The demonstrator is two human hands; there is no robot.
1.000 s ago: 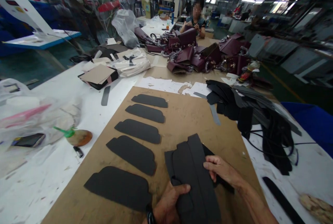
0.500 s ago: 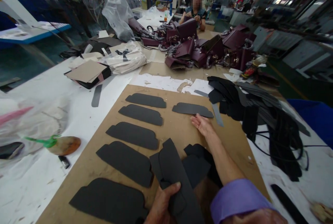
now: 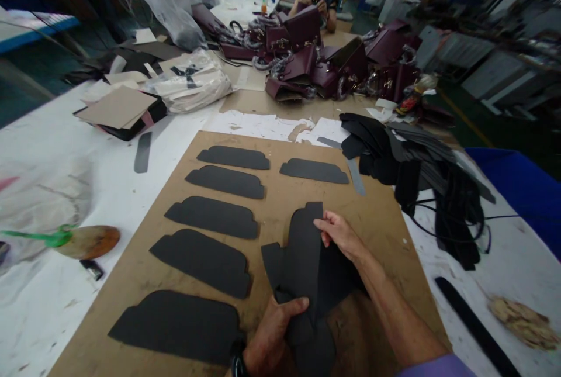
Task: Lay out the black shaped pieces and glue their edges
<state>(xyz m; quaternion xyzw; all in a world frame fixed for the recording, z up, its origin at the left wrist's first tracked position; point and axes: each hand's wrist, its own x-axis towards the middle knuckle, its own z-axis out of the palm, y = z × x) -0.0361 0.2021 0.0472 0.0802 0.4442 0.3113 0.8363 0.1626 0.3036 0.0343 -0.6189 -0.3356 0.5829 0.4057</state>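
Note:
My left hand grips several dark grey cut panels fanned over one another, its thumb lying on top of them. At the right edge of the uppermost panel, my right hand pinches it between thumb and fingers. To the left, several matching panels lie flat in a column on the brown board. One more single panel rests on the board's far right part. Part of the held panels is hidden behind my hands.
Black and grey strips are heaped on the right. Maroon handbags pile up at the back, before a seated co-worker. A bottle with a green spout lies left, near a plastic-wrapped bundle. A blue bin stands right.
My right hand has left the single panel at the far right and come back to the held panels, now pinching the top one. Those panels have swung more upright. The view has tilted down.

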